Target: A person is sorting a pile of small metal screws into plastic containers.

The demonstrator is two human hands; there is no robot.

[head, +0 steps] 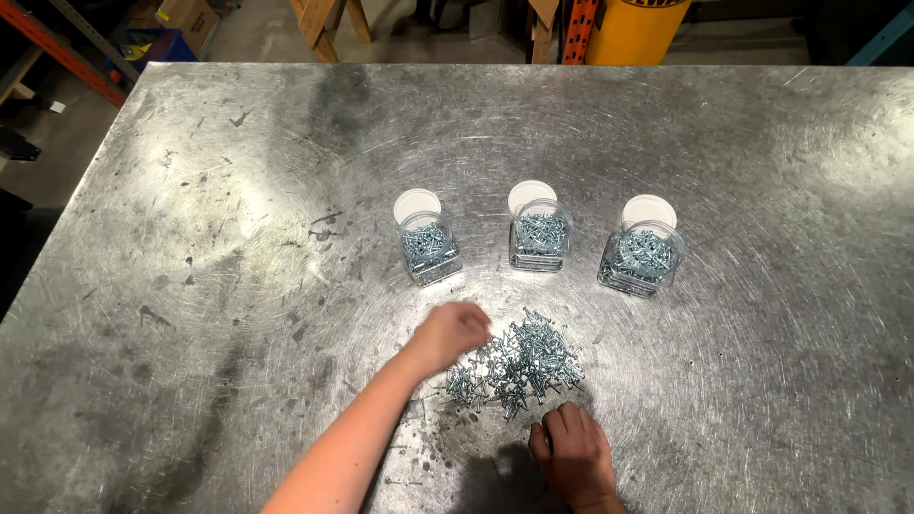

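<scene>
Hands | left hand (454,330) curled at screw pile (522,362), grip unclear | right hand (574,455) loosely open beside it

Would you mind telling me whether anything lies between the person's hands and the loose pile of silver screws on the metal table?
Nothing visible does. The left hand rests at the left edge of the pile of silver screws, and the right hand lies just below it. The three open clear plastic jars stand beyond the pile, with bare scratched metal table between.
</scene>
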